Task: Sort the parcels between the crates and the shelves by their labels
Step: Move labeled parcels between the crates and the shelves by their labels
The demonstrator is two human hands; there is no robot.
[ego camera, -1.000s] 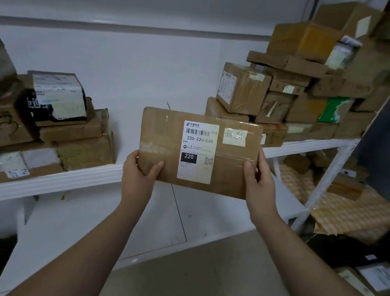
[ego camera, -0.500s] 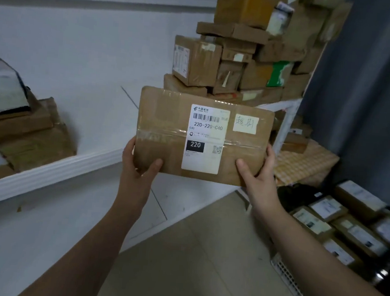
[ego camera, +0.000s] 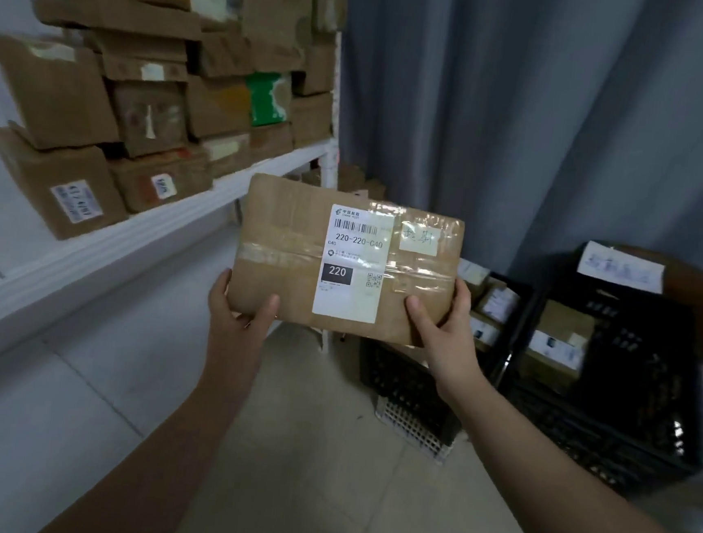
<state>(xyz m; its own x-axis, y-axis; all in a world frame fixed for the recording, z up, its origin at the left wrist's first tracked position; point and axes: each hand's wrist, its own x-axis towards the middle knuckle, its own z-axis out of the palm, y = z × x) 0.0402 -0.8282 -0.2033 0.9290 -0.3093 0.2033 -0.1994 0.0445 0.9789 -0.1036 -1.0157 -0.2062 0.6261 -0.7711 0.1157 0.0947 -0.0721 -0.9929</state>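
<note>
I hold a flat brown cardboard parcel (ego camera: 288, 235) in front of me, label side up. Its white label reads 220-220-C40 with a black 220 box, and a small handwritten sticker sits beside it. My left hand (ego camera: 235, 311) grips the lower left corner, thumb on the front. My right hand (ego camera: 442, 329) grips the lower right corner the same way. The white shelf (ego camera: 132, 230) at the left carries a stack of brown parcels (ego camera: 152, 91). Two black plastic crates (ego camera: 609, 408) with labelled parcels inside stand on the floor to the right, just beyond the held parcel.
A grey curtain (ego camera: 525, 111) hangs behind the crates. The far crate bears a handwritten paper sign (ego camera: 622, 266). A white perforated tray (ego camera: 412, 431) lies under the near crate (ego camera: 407, 381). Pale tiled floor (ego camera: 323, 476) lies below my arms.
The view has swung right, from the shelves toward the curtain and the crates. The parcel stays in both hands, now in front of the crates rather than the shelf.
</note>
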